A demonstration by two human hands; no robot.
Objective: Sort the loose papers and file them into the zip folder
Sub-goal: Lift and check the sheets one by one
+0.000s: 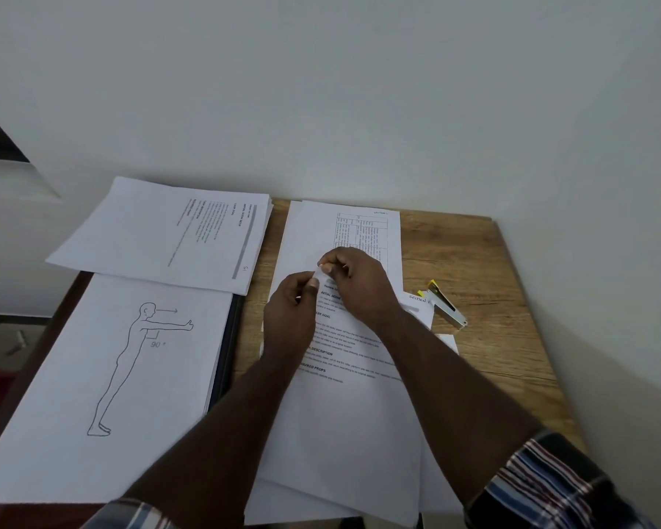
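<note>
A printed sheet with headings (344, 414) lies in front of me on top of other papers, over a sheet with a table (363, 227). My left hand (289, 318) and my right hand (355, 284) meet above it, and both pinch a small white slip (323, 272) between thumb and fingers. At the left a sheet with a drawn standing figure (104, 376) rests on a dark folder (226, 360), of which only the right edge shows. A stack of text pages (168, 234) lies behind it, turned sideways.
A stapler with yellow trim (445, 305) sits on the wooden table (504, 299) to the right of my hands, beside small labels, one (416, 299) handwritten "SECTION". A white wall stands close behind and to the right. The table's left edge drops off beside the folder.
</note>
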